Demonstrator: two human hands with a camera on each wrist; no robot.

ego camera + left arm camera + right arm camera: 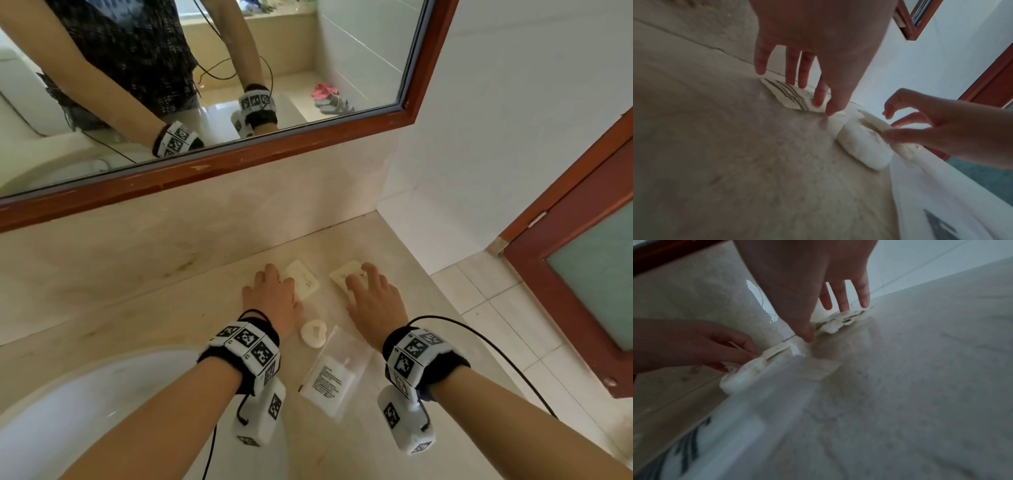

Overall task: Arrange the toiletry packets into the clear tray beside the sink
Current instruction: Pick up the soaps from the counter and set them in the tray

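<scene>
Two flat cream packets lie side by side near the back of the marble counter [144, 308]. My left hand [274, 293] has straight fingers whose tips touch the left packet [305, 282], which shows dark printed lines in the left wrist view [787, 95]. My right hand [371, 291] lies spread over the right packet [344, 274], fingertips down on its crinkled edge [846, 319]. Neither packet is lifted. A round white wrapped item [313, 333] sits between my wrists. A clear flat packet with printed text [334, 373] lies just in front of it.
The white sink basin [85, 404] is at the lower left. A wood-framed mirror [239, 161] and a marble backsplash run behind the counter. The counter's right edge drops to a tiled floor, with a brown door [582, 260] beyond. Cables hang from both wrist units.
</scene>
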